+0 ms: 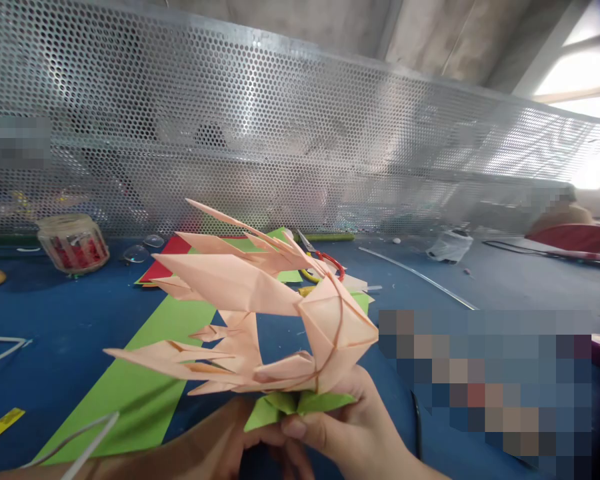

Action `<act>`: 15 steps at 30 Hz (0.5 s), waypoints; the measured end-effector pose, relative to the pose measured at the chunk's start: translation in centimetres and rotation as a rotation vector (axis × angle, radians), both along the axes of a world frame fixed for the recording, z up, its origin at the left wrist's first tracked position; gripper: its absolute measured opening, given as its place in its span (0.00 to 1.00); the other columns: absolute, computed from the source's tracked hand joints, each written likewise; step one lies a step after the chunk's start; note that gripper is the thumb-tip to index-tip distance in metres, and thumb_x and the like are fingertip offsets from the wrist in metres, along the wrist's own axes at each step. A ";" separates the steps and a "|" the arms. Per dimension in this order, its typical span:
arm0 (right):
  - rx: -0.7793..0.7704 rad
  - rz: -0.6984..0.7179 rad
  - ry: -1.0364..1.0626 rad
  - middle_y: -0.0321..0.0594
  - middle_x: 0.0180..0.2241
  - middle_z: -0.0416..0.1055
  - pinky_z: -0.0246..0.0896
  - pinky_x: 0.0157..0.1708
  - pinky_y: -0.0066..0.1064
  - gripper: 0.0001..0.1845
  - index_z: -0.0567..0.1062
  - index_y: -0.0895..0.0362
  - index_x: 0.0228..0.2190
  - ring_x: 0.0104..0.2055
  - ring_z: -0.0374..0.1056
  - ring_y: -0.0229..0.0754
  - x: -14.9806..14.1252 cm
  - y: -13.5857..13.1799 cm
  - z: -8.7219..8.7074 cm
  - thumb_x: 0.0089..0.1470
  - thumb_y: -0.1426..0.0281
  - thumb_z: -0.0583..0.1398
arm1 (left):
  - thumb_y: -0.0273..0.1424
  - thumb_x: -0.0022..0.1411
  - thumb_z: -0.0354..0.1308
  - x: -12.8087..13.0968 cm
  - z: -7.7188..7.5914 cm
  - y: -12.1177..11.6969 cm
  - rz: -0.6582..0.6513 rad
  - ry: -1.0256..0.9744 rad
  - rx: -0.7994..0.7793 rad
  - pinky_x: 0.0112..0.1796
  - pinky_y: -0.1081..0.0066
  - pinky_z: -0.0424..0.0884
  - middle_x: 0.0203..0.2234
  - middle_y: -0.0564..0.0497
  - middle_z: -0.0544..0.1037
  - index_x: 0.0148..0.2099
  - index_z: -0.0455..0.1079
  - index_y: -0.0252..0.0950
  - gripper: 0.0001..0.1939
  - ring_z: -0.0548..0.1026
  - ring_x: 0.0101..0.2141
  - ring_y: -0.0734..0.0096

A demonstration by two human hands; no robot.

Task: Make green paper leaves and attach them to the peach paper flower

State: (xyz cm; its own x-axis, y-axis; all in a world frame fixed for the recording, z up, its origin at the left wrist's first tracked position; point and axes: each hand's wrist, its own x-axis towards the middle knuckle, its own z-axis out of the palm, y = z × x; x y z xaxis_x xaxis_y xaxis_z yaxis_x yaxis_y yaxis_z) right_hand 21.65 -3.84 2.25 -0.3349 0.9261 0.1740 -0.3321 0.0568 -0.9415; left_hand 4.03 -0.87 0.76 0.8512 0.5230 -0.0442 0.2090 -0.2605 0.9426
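A pink folded-paper flower (260,313) with long pointed petals is held up in front of me, a rubber band looped round its base. Under the petals sits a green folded paper piece (300,404). My right hand (355,433) grips the flower's base from below, thumb pressed on the green piece. My left hand (215,443) comes in from the lower left, its fingers closed on the underside of the same green piece.
Green paper sheets (130,393) and a red sheet (167,263) lie on the blue table (65,320). Red-handled scissors (325,259) lie behind the flower. A jar of red items (73,243) stands at far left. A perforated metal screen (280,133) closes the back.
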 end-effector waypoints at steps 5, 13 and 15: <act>-0.013 -0.031 0.122 0.40 0.32 0.83 0.73 0.44 0.40 0.12 0.87 0.49 0.34 0.36 0.78 0.50 -0.5 0.4 0.6 0.47 0.57 0.73 | 0.41 0.65 0.60 -0.3 1.5 -0.7 0.033 0.003 0.035 0.43 0.76 0.73 0.39 0.52 0.83 0.44 0.78 0.41 0.11 0.79 0.39 0.69; -0.238 -0.122 0.334 0.35 0.43 0.83 0.67 0.54 0.39 0.10 0.84 0.47 0.37 0.52 0.75 0.48 -0.1 2.6 0.7 0.55 0.58 0.67 | 0.45 0.66 0.61 -1.0 1.4 -0.8 0.031 -0.018 0.136 0.45 0.76 0.70 0.38 0.49 0.81 0.43 0.76 0.38 0.15 0.78 0.40 0.69; -0.282 -0.159 0.365 0.35 0.42 0.84 0.69 0.53 0.39 0.12 0.83 0.47 0.38 0.52 0.76 0.49 0.2 3.1 0.7 0.53 0.58 0.68 | 0.49 0.65 0.59 -0.9 1.2 -0.7 -0.013 -0.017 0.169 0.43 0.76 0.70 0.36 0.48 0.80 0.40 0.75 0.38 0.19 0.77 0.38 0.68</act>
State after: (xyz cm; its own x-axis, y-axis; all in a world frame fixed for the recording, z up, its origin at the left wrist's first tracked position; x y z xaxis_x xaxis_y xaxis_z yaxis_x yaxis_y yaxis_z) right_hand 21.86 -0.73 2.96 -0.1491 0.9888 -0.0115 -0.6515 -0.1070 -0.7511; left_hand 3.10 -1.59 1.94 0.8576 0.5110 0.0578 0.1893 -0.4181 0.8885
